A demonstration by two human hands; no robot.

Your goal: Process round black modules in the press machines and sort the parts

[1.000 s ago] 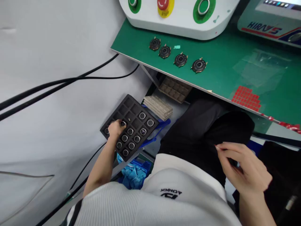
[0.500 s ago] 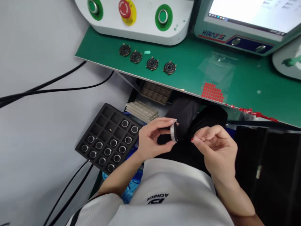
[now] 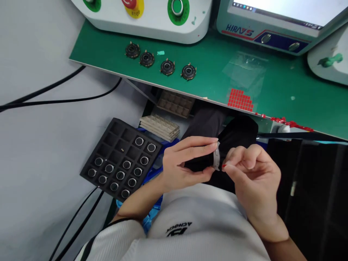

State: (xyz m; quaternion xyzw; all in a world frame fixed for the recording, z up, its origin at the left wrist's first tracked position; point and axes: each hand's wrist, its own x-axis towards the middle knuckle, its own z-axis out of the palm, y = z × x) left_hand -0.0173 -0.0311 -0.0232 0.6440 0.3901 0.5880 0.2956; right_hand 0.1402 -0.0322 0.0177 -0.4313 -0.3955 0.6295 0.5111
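My left hand is shut on a silver metal ring, held edge-on between thumb and fingertips above my dark trousers. My right hand is right beside the ring, its fingertips pinched together. A tiny red piece shows at the right forefinger tip and nearly touches the ring. To the left of my hands lies a black foam tray with square cells, several of them holding metal rings. Its far-left cells are bare.
Four round dark parts lie on a green mat, beside a block of red squares. A control box and a HIRAYS monitor stand beyond. Black cables cross the grey surface at left.
My left hand has lifted a ring from the tray to in front of my body, and my right hand has moved in next to it. The view has swung, shifting the scene left and up.
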